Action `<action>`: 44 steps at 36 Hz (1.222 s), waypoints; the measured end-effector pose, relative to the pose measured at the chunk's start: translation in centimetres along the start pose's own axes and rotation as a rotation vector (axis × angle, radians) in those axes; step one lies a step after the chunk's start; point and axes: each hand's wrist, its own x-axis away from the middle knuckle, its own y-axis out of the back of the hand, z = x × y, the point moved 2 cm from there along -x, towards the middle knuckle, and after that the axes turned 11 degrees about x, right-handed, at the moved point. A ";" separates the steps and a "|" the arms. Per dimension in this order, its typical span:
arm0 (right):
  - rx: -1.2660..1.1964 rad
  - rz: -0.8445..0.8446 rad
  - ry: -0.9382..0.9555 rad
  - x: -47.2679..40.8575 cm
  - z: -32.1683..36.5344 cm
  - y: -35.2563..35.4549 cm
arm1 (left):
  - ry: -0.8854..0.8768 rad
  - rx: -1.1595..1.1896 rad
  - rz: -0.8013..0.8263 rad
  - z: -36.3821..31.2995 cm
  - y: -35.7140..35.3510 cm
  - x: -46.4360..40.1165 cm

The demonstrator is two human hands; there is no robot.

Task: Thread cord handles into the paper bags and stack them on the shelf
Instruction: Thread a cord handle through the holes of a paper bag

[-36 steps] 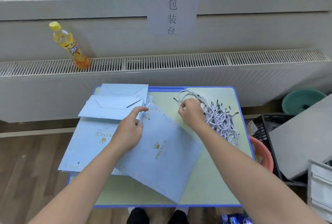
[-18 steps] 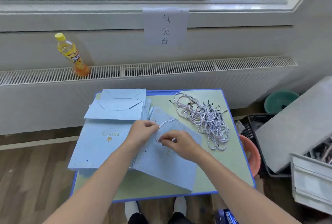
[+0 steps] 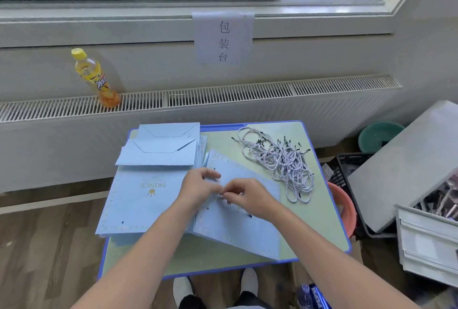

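Hands meeting over a flat blue bag that lies tilted on the near right of the desk. The left hand and right hand have drawn together since half a second ago, fingertips now almost touching above the bag's middle. Both pinch a short piece of white twisted cord; the loop that arched between them earlier is now hidden inside the two grips, with only a small bit showing. The left grip is thumb against curled fingers; the right grip is likewise curled, thumb to forefinger. Two punched holes show on the bag near the wrists.

Left of this bag, touching it, lies the pile of flat bags printed PRINCE, with two folded ones at its far end, unchanged. The heap of cords sits on the far right of the desk, well apart from the hands, as before.

Beyond the desk an orange drink bottle stands on the radiator grille, and a paper sign hangs from the sill. The camera has tipped up since a second ago, so more window shows.
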 end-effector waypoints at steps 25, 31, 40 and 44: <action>-0.498 -0.240 -0.720 -3.3 -2.6 -0.8 | -0.255 -0.078 -0.081 0.3 -0.9 2.6; -0.511 -0.342 -0.468 -3.1 -2.1 0.0 | -0.143 0.037 -0.111 0.5 -0.2 2.5; -0.406 -0.256 -0.253 -1.1 -0.4 0.3 | -0.030 0.197 -0.081 0.0 0.3 2.9; -0.436 -0.269 -0.230 -0.8 0.2 0.3 | -0.028 0.207 -0.048 -0.2 0.4 3.3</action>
